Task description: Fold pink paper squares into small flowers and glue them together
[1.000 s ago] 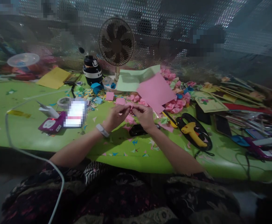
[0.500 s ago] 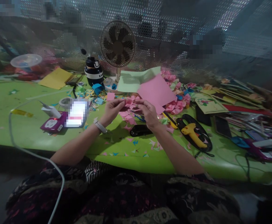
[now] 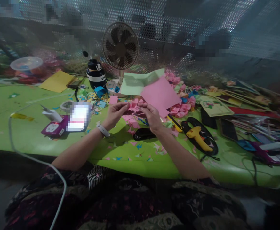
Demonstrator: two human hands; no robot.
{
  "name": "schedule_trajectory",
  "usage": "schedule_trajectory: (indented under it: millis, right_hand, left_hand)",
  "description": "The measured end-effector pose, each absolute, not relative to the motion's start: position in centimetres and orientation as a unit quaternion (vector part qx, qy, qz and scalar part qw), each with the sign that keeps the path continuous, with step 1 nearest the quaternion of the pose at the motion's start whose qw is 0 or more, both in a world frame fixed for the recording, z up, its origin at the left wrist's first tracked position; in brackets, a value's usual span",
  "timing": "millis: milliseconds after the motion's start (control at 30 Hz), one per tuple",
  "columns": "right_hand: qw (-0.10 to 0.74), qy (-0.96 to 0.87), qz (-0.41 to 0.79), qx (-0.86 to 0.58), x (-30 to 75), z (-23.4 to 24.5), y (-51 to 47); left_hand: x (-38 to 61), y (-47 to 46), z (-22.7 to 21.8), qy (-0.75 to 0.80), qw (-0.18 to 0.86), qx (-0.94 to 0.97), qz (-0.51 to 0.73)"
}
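Note:
My left hand (image 3: pixel 116 114), with a pale band on its wrist, is closed in a pinch above the middle of the table. Opposite it, my right hand (image 3: pixel 153 118) has thumb and forefinger pressed together too. A small pink paper piece (image 3: pixel 133 104) shows between the fingertips of both hands; against the pink scraps (image 3: pixel 131 120) just behind and below, its outline is hard to make out. Close to the right wrist lies a black glossy case (image 3: pixel 143 134). Right of that hand are a yellow cutter knife (image 3: pixel 174 123) and a yellow glue gun (image 3: pixel 199 138) on a black oval base.
A pink sheet (image 3: pixel 160 94) and a pale green sheet (image 3: pixel 135 83) lie beyond the hands, beside heaped pink paper pieces (image 3: pixel 181 108). At the back stand a fan (image 3: pixel 120 49) and a dark bottle (image 3: pixel 96 75). A lit phone (image 3: pixel 78 117) leans on a purple box (image 3: pixel 54 127) at left.
The whole view has shifted very slightly. Both hands keep the same pinch at nearly the same spot.

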State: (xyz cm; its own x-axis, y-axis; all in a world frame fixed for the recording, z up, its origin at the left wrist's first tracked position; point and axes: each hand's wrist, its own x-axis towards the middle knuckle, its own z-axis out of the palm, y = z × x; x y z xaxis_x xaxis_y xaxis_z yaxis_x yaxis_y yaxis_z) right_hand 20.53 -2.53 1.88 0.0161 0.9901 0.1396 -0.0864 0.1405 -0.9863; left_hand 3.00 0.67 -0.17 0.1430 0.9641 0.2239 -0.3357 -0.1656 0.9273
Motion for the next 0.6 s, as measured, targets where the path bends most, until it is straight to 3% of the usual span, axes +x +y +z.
schedule_trajectory:
  millis: [600]
  right_hand:
    - [0.561,-0.494,0.503,-0.434,20.63,1.28,-2.22]
  left_hand:
    - [3.11,0.58,-0.36,0.302,0.547,0.521,0.582]
